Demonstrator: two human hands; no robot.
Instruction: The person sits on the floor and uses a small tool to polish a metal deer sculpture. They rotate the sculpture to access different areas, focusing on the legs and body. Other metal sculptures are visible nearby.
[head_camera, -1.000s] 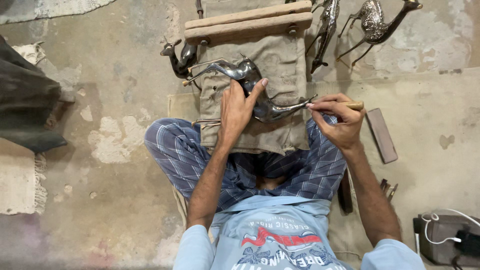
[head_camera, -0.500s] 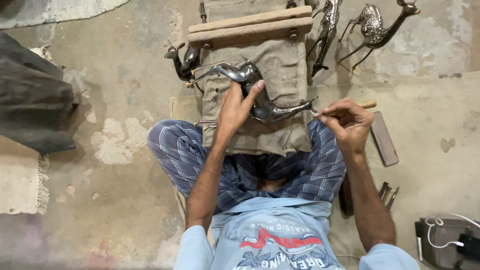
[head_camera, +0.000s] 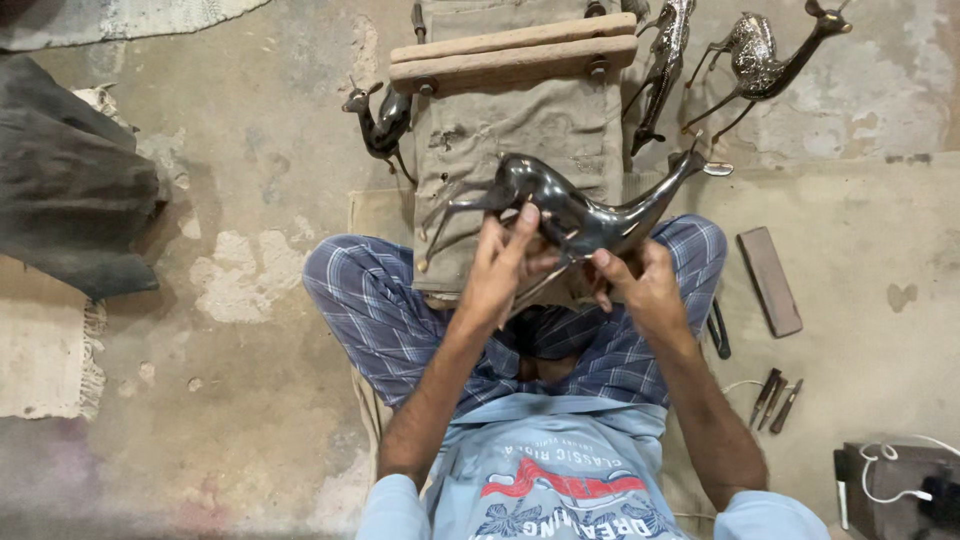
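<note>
A dark metal deer (head_camera: 575, 215) is held up at frame centre, above the lap, by both hands. The left hand (head_camera: 505, 265) is closed around the rear body, fingers (head_camera: 522, 228) laid up over the back; the thumb is hidden behind the figure. The right hand (head_camera: 640, 285) is clamped under the chest, thumb pressed on the belly near the front legs. The hands are kept apart, one at each end of the body. The deer's neck is pointed to the upper right, legs to the left.

A cloth-draped wooden stand (head_camera: 515, 55) is seen at top centre. A small deer (head_camera: 380, 120) is placed to its left, two more deer (head_camera: 760, 55) at upper right. A flat stone (head_camera: 770, 280) and small tools (head_camera: 775, 398) are laid at right.
</note>
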